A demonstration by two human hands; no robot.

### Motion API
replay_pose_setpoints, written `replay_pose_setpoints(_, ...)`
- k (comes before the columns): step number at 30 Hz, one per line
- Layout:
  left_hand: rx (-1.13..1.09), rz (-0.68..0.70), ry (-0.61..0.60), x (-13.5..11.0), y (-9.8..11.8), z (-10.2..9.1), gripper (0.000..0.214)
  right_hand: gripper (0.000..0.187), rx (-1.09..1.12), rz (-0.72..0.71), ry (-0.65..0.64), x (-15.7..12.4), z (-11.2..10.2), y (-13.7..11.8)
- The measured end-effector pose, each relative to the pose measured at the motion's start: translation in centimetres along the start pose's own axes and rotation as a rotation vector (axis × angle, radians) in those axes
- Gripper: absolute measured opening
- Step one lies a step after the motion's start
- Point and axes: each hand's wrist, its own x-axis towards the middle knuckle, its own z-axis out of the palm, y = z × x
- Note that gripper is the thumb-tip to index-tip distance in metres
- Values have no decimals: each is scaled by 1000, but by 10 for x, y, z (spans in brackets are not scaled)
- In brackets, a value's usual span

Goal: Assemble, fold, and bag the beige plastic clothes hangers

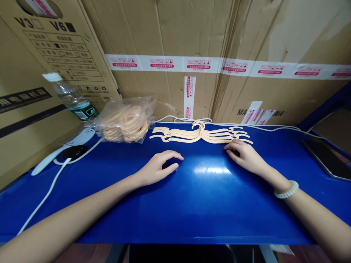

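Several cream-coloured hangers (186, 135) lie in a flat, overlapping stack at the back of the blue table, their hooks pointing toward the cardboard. My left hand (159, 166) rests above the table in front of the stack's left half, fingers and thumb apart, holding nothing. On the other side, my right hand (244, 155) is at the right end of the hangers, its fingertips close to the lowest arm; whether they touch it I cannot tell. Its fingers are curved with a gap to the thumb and nothing in between. A pale beaded bracelet (286, 190) circles my right wrist.
A clear plastic bag (124, 120) of cream-coloured pieces sits back left, near a water bottle (71, 96), a pale hairbrush (64, 148) and a black round device (74, 152) with a white cable. Cardboard boxes (164, 33) wall the back. A dark phone-like slab (329, 159) lies right.
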Motion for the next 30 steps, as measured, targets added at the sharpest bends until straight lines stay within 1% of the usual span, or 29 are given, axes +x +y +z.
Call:
replay_pose_setpoints(12, -31, 88, -44, 0, -6, 1, 22, 24, 18, 1, -35, -1, -5, 2)
replay_pose_setpoints(20, -63, 97, -40, 0, -9, 3, 21, 28, -24, -30, -72, -2, -8, 5)
replay_pose_setpoints(24, -71, 79, -42, 0, -9, 3, 21, 26, -73, -13, -38, -4, -10, 14)
replay_pose_setpoints(30, -106, 40, -50, 0, -9, 3, 20, 29, -164, 27, 76, -5, -14, 26)
